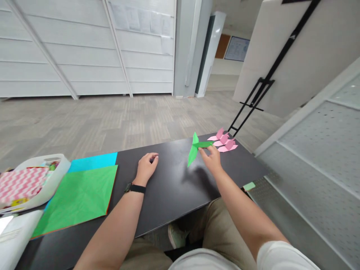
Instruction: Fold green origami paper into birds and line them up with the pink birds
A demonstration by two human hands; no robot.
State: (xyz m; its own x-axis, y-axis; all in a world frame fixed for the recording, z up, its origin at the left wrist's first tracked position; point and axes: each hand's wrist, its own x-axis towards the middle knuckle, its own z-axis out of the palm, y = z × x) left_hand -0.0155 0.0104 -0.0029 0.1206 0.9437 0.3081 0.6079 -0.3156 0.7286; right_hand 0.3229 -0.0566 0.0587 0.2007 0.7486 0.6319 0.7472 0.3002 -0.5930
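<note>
My right hand holds a green origami piece between thumb and fingers, raised over the black table. Two pointed leaf-like flaps spread from it on the left, and a narrow stem-like part runs right across my fingers. Just beyond this hand, several pink origami pieces stand in a row near the table's far right corner. My left hand rests on the table with its fingers curled in and nothing visible in them. It lies to the right of a stack of coloured paper, green sheet on top.
The black table spans the view. At left stand a white plastic basket with a pink zigzag-patterned item, a blue sheet and a white packet. A board on a black easel stands beyond the right corner, beside a grey panel.
</note>
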